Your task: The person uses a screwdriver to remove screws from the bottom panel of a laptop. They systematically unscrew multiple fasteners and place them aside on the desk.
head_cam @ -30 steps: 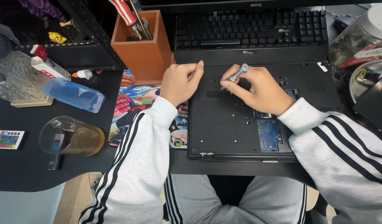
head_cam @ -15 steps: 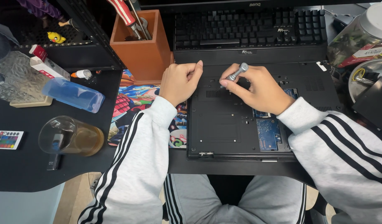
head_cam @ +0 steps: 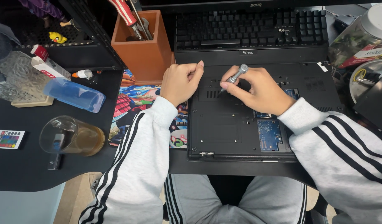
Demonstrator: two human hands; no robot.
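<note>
one laptop (head_cam: 241,124), one keyboard (head_cam: 249,29), one glass (head_cam: 70,136)

Home desk doubling as repair bench: black desk (head_cam: 25,166), keyboard (head_cam: 249,29) under monitor (head_cam: 241,4), cartoon mat (head_cam: 135,99), tool holder (head_cam: 143,49), drink glass (head_cam: 70,137), remote (head_cam: 7,139), toy figure (head_cam: 58,38).

Both hands rest on the upturned laptop (head_cam: 241,124); the keyboard (head_cam: 249,29) lies beyond them, the tool holder (head_cam: 143,54) beyond the left hand (head_cam: 180,81), the glass (head_cam: 70,136) far to its left.
</note>
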